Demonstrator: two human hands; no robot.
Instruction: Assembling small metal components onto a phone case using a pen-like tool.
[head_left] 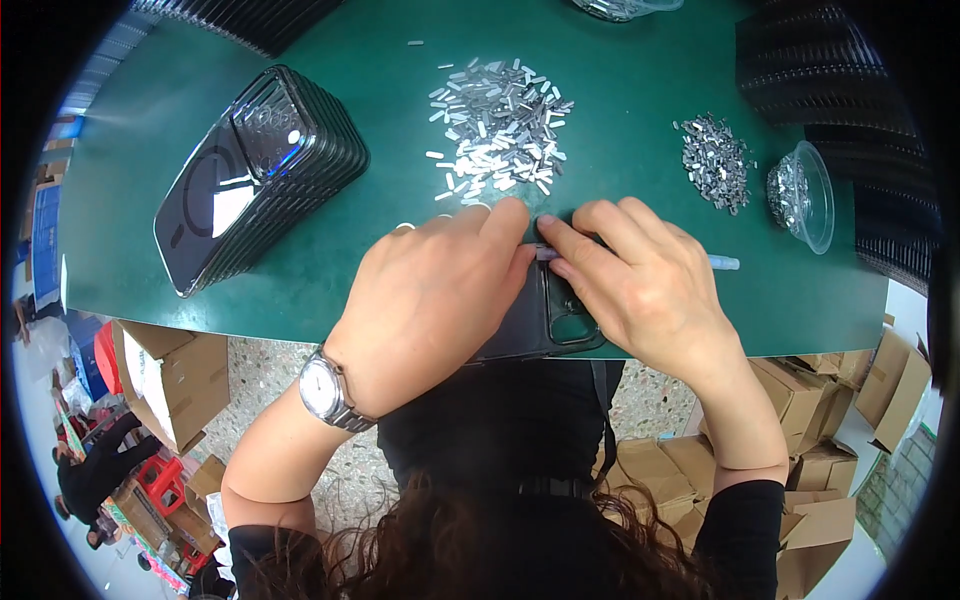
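A black phone case (520,318) lies at the table's near edge, with its camera cutout toward my right hand. My left hand (430,275) bends over the case, its fingers curled and partly hidden, thumb and forefinger at the case's upper edge. Between the fingers of my right hand (640,265) is a slim pale-blue pen-shaped tool (725,263). Its tip end meets the case edge beside my left thumb; whether a small part sits there I cannot make out. Just beyond my hands is a loose pile of small silver metal strips (505,125).
A stack of black-framed clear phone cases (260,180) stands at the left. Right of centre lie a pile of smaller metal pieces (715,162) and a tilted clear plastic tub (822,200). Black trays (815,70) line the far right; cardboard boxes (665,470) sit on the floor.
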